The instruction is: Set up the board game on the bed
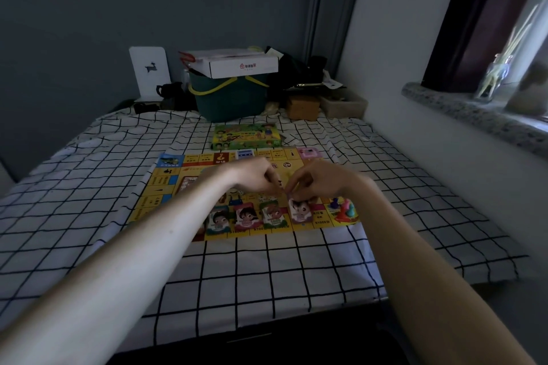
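Note:
A yellow game board (166, 187) lies flat on the bed's checked sheet (267, 270). Three character cards (246, 216) stand in a row along its near edge. A fourth character card (299, 209) stands to their right, just under my fingers. My left hand (255, 176) and my right hand (320, 179) meet over the board's middle, fingers curled and pinching something small that I cannot make out. Coloured pawns (345, 209) cluster at the board's near right corner. The green game box (246, 136) lies beyond the board.
A dark green basket (231, 98) with a white carton (237, 64) on top stands at the bed's head, beside a brown box (302, 107) and dark clutter. A stone windowsill (474, 115) juts out on the right. A wall runs along the bed's right side.

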